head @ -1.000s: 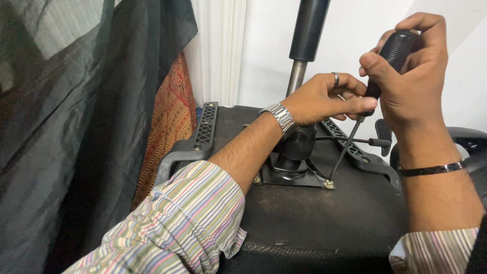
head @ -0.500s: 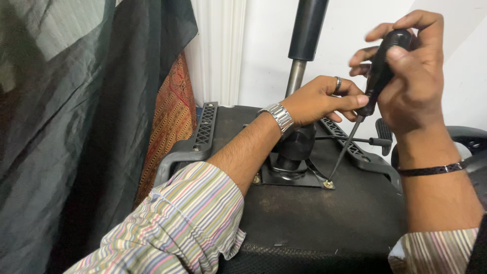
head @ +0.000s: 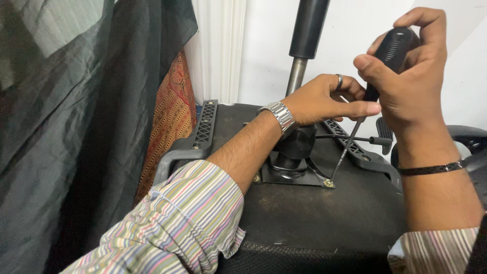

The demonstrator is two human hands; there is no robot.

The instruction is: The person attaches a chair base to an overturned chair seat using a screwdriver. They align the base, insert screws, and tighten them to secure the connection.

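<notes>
We work over the black underside of an upturned chair seat point(head: 314, 218), a coarse, dusty fabric face that fills the space below both our hands and runs back toward our striped sleeves. Our right hand point(head: 413, 81) is clamped around the thick black handle of a screwdriver point(head: 378, 76), thumb and fingers wrapped tight near its top, and the thin shaft slants down and to the left from that hand until its tip sits on a screw point(head: 328, 183) at the corner of a black metal mounting plate point(head: 289, 175). Our left hand point(head: 324, 101), with a ring and a metal watch at the wrist, lies just beside the right one, its fingers extended and steadying the shaft below the handle; the two hands touch there. Under the left wrist the plate carries a dark hub, from which a gas cylinder point(head: 304, 45) rises straight up behind the left hand. Ribbed black plastic rails point(head: 203, 127) run along the seat on either side of the hands. Beyond the hands stands a white wall point(head: 264, 50) with fluted trim; far left of the left arm hang a dark grey cloth point(head: 76, 152) and a red patterned fabric point(head: 170, 116).
</notes>
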